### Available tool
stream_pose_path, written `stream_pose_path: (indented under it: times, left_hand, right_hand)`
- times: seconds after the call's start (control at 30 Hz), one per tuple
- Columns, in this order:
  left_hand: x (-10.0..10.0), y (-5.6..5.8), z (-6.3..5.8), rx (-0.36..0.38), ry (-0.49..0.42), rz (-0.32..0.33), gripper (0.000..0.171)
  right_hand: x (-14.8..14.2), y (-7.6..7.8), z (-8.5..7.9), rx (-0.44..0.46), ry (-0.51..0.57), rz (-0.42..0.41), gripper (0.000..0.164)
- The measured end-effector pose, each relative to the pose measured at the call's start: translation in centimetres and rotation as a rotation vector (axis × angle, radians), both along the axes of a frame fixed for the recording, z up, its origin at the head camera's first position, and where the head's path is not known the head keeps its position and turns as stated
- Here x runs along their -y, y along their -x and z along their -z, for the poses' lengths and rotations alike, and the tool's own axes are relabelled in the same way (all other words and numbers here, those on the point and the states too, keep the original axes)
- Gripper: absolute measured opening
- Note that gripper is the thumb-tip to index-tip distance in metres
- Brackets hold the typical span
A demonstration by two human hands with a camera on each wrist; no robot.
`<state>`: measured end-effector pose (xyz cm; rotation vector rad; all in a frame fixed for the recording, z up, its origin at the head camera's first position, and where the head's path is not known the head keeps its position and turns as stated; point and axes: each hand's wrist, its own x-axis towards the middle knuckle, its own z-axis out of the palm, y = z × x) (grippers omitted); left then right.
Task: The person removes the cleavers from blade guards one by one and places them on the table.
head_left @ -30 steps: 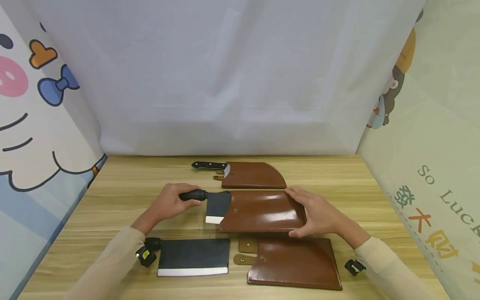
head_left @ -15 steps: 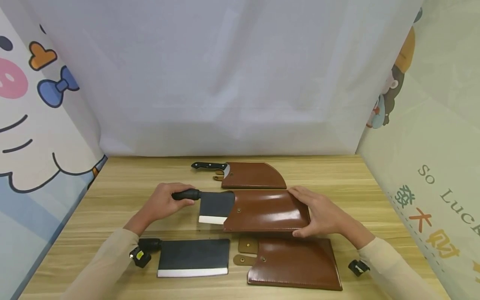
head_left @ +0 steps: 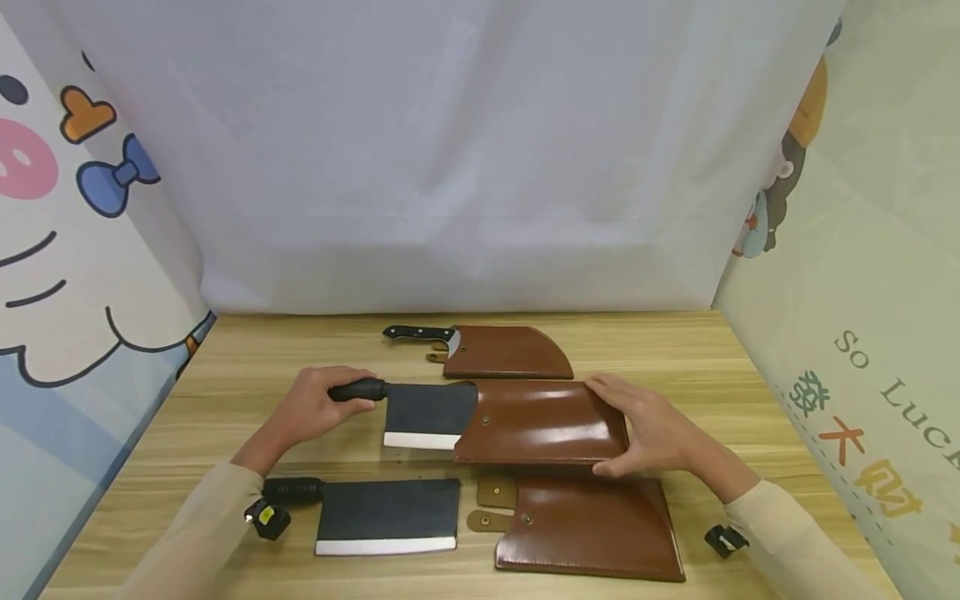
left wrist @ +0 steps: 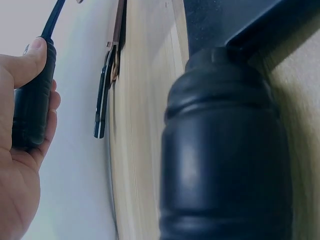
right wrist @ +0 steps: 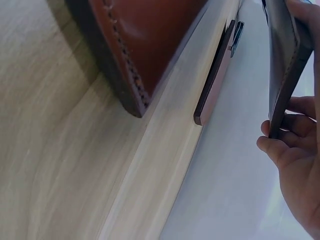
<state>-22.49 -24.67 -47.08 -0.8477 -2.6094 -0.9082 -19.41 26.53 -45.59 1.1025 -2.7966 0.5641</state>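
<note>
My left hand (head_left: 311,404) grips the black handle (left wrist: 34,110) of a cleaver (head_left: 423,408), thumb on its upper end in the left wrist view. The dark blade with its bright edge is partly inside a glossy brown leather sheath (head_left: 543,421); the rest of the blade is hidden there. My right hand (head_left: 652,429) holds the closed right end of that sheath, thumb at the lower corner and fingers at the upper one. In the right wrist view its fingers (right wrist: 295,125) curl behind the sheath, which is raised off the table.
Nearer me lie a second, bare cleaver (head_left: 390,512) and a brown sheath (head_left: 592,533) with two tan snap straps (head_left: 491,521). Behind, a knife with a riveted black handle (head_left: 420,332) sits in a curved sheath (head_left: 510,350). A white curtain (head_left: 465,167) borders the wooden table (head_left: 225,358).
The left hand has drawn the cleaver leftward, so more blade shows outside the sheath. My right hand and the sheath have shifted slightly right. The other knives and sheath stay put.
</note>
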Motion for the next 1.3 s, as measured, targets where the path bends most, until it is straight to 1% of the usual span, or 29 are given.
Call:
stream_pose_path:
  times: [0.3, 0.47, 0.67, 0.9, 1.07, 1.3]
  left_hand:
    - [0.9, -0.5, 0.0, 0.012, -0.023, -0.015, 0.040]
    - [1.3, -0.7, -0.2, 0.027, -0.017, -0.019, 0.040]
    - [1.7, -0.7, -0.4, 0.010, -0.007, -0.029, 0.039]
    - [2.2, -0.9, -0.9, 0.008, -0.007, -0.039, 0.040]
    - [2.7, -1.0, -1.2, 0.006, -0.005, -0.047, 0.040]
    - [3.5, -1.6, -1.4, 0.044, 0.012, -0.086, 0.040]
  right_hand:
    - [-0.8, -0.5, -0.3, -0.024, -0.004, 0.013, 0.115]
    - [-1.2, -1.0, -0.8, -0.003, 0.004, 0.026, 0.117]
    - [-1.5, -1.2, -1.1, 0.005, 0.005, 0.041, 0.117]
    - [-1.9, -1.5, -1.5, 0.018, 0.008, 0.047, 0.117]
    - [-2.3, -1.6, -1.5, 0.005, -0.001, 0.051, 0.117]
    - [-3.1, -2.0, -1.4, -0.018, 0.007, 0.046, 0.116]
